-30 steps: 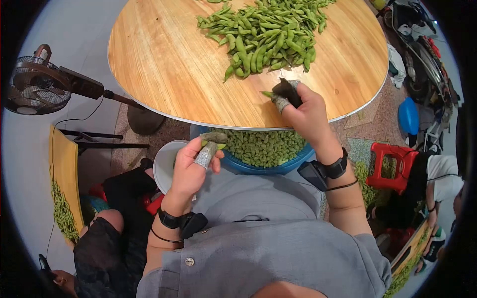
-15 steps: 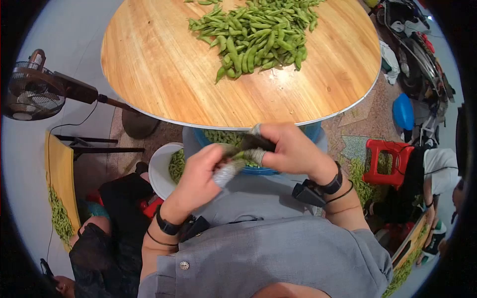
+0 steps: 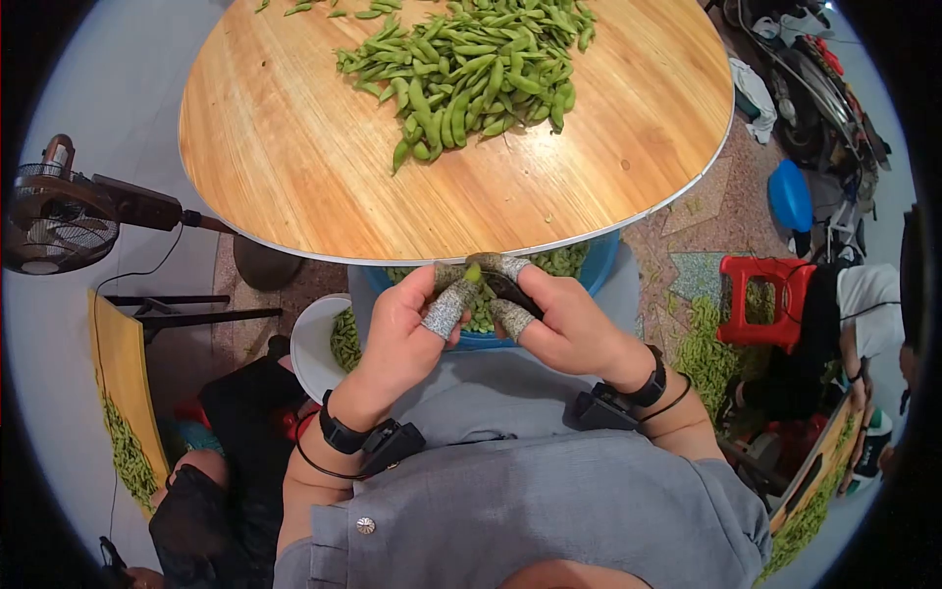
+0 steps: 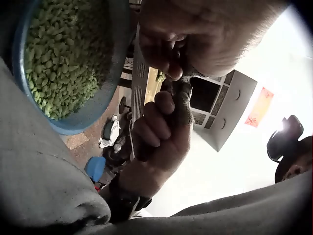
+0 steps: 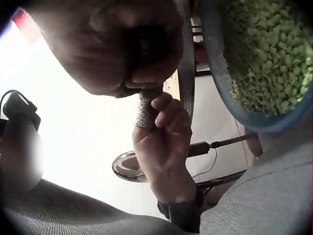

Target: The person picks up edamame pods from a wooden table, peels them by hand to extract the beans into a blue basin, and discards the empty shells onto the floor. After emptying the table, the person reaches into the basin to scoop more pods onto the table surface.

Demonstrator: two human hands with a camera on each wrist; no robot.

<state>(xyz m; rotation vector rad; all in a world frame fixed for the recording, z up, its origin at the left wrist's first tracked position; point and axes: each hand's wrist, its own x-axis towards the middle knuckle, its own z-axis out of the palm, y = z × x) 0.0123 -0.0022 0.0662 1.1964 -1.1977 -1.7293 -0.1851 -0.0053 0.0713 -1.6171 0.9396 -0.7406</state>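
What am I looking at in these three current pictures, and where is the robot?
There is no robot: these are a person's own hands. The big picture comes from a camera on the head, looking down; the two darker ones come from cameras on the left and right wrists. On the wooden table lies a heap of green pods. Below its edge is a blue basin of loose green beans. The left hand pinches what looks like a green pod. The right hand meets it, with something dark between finger and thumb, too hidden to name. Greyish wraps cover some fingertips.
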